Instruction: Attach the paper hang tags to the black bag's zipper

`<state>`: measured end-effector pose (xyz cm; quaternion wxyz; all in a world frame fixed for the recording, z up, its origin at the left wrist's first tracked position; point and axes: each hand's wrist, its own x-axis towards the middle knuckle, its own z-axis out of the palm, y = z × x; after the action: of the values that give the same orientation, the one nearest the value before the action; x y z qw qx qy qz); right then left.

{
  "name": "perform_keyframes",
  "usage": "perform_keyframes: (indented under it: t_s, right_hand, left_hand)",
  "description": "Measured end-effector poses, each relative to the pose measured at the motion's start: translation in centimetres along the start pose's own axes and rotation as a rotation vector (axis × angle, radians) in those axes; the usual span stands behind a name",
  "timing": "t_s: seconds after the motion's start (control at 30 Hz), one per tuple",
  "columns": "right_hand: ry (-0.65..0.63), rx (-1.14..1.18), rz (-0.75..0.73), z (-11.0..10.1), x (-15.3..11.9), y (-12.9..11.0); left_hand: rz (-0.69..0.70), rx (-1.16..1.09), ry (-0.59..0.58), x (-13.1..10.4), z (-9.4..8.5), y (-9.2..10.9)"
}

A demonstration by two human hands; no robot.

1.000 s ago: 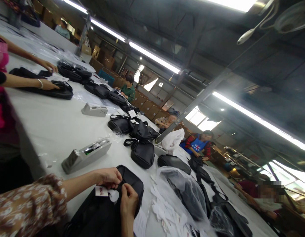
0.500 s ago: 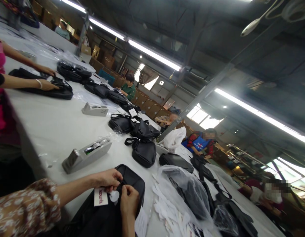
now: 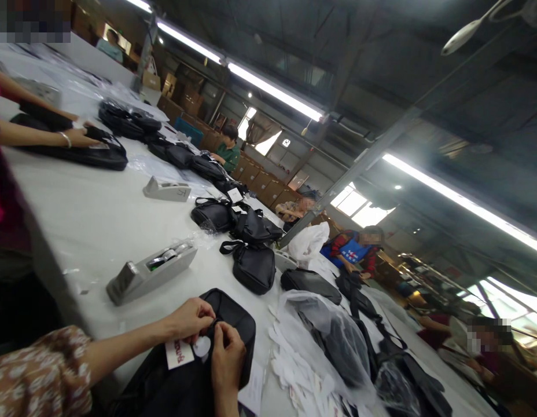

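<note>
red print (image 3: pixel 179 352) on white tag (image 3: pixel 180 358), lettering (image 3: pixel 350 255) on blue apron (image 3: pixel 355 249): both illegible

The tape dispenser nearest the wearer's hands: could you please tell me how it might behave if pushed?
The tape dispenser would probably slide rather than tip, since its long, low base rests on the white table. Its solid-looking gray casing suggests it is stiff and unlikely to flex. The tape rolls in its open top might turn or shift.

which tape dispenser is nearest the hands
The front dispenser, just beyond the left hand, with tape rolls showing in its top; the next dispenser stands farther up the table.
</note>
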<state>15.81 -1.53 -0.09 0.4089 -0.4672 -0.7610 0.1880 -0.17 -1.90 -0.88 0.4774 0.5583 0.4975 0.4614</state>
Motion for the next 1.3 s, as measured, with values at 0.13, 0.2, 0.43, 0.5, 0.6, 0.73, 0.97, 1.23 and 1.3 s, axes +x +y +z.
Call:
perform_keyframes:
  t_s: [0.13, 0.2, 0.43, 0.5, 0.6, 0.73, 0.97, 1.23, 1.3]
  right_hand:
    - [0.096, -0.044, -0.026, -1.0, 0.9, -1.0]
    - [0.099, -0.045, -0.070, -1.6, 2.2, -2.0]
    - [-0.061, 0.065, -0.048, -1.9, 5.7, -2.7]
    - [-0.091, 0.116, 0.006, -1.8, 5.6, -2.2]
    - [-0.136, 0.184, 0.095, -1.7, 5.0, -1.7]
    - [-0.141, 0.272, 0.180, -1.6, 4.2, -1.8]
    - [-0.045, 0.285, 0.232, -1.3, 3.6, -1.9]
    - [0.009, 0.406, 0.301, -1.1, 3.3, -1.3]
    - [0.013, 0.431, 0.306, -1.0, 3.2, -0.8]
  left_hand:
    - [0.217, 0.125, 0.174, 0.0, -1.0, 2.5]
    - [0.315, 0.157, 0.187, 0.2, -1.5, 4.3]
    - [0.347, 0.048, 0.027, 2.5, -1.3, 5.6]
    - [0.288, -0.032, -0.014, 3.2, -1.0, 4.6]
    - [0.197, -0.147, -0.048, 4.0, -0.5, 3.0]
    - [0.122, -0.257, -0.092, 4.2, 0.1, 1.9]
    - [0.110, -0.290, -0.032, 4.1, 0.6, 1.8]
    - [0.105, -0.337, -0.022, 3.7, 1.3, 1.8]
    - [0.096, -0.360, -0.048, 3.6, 1.2, 1.9]
